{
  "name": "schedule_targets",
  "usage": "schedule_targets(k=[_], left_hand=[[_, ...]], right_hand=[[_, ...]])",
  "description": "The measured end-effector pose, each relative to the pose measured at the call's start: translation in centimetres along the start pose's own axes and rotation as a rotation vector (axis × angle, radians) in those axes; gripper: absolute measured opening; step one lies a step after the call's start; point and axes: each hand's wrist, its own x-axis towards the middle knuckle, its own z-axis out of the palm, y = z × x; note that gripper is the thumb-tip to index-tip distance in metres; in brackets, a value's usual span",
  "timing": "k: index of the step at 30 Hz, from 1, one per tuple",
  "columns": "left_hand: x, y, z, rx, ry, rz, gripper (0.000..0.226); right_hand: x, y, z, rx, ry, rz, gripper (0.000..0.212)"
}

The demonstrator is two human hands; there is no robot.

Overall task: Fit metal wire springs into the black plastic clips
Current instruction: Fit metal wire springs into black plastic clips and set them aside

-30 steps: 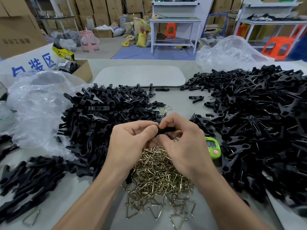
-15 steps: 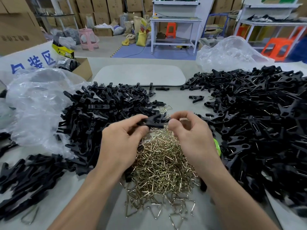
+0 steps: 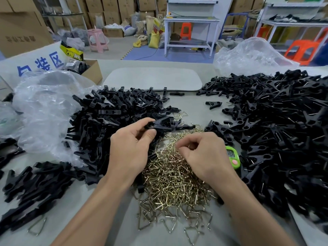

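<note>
Head view, worktable (image 3: pixel 192 110) stock.

1. Left hand (image 3: pixel 131 148): thumb and forefinger pinch one black clip (image 3: pixel 160 124), held just above the near edge of the left clip heap (image 3: pixel 106 125).
2. Right hand (image 3: pixel 204 155): fingers curled, tips down in the spring pile (image 3: pixel 170 176); whether a spring is gripped cannot be told.
3. Spring pile: brass-coloured wire, bent in triangles, lying on the table between the two forearms.
4. Right clip heap (image 3: pixel 275 130): black, large, many pieces showing wire.
5. Green counter (image 3: pixel 233 157): just beside the right hand, at the edge of the right heap.
6. Plastic bag (image 3: pixel 44 112): clear, crumpled, touching the left heap.
7. Pale board (image 3: pixel 152 79): flat, at the far side.
</note>
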Motion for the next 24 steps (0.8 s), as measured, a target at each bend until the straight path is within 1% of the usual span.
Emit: schedule_targets(k=[2,6,7,9,12,14,18,19,21,24], left_hand=[[0.0,-0.1,0.1,-0.002,-0.012,-0.006,0.036],[-0.2,0.0,0.1,0.027,-0.017,0.031,0.034],[-0.2,0.0,0.1,0.035,-0.014,0.042,0.034],[-0.3,0.1,0.0,0.042,-0.011,0.052,0.036],[-0.3,0.2,0.1,0.032,-0.012,0.053,0.037],[-0.3,0.2,0.2,0.039,-0.02,0.07,0.04],[-0.4,0.0,0.3,0.044,-0.03,0.084,0.038],[-0.4,0.0,0.3,0.043,-0.031,0.085,0.038],[-0.4,0.2,0.3,0.042,-0.031,0.089,0.041],[-0.4,0.5,0.1,0.065,-0.031,0.115,0.049]], right_hand=[[0.1,0.2,-0.4,0.005,0.033,-0.003,0.026],[0.2,0.6,-0.7,-0.181,-0.096,-0.018,0.011],[0.3,0.7,-0.9,-0.197,-0.112,-0.026,0.009],[0.4,0.9,-1.6,-0.172,-0.14,-0.028,0.007],[0.5,0.9,-2.4,-0.143,-0.191,-0.006,0.012],[0.3,0.6,-2.2,-0.162,-0.176,0.011,0.012],[-0.3,-0.1,-0.7,-0.143,0.002,-0.032,0.014],[-0.5,-0.4,-0.2,-0.178,0.021,-0.027,0.017],[-0.8,-0.9,0.7,-0.298,-0.001,-0.015,0.019],[-0.9,-1.2,1.0,-0.302,-0.042,0.002,0.026]])
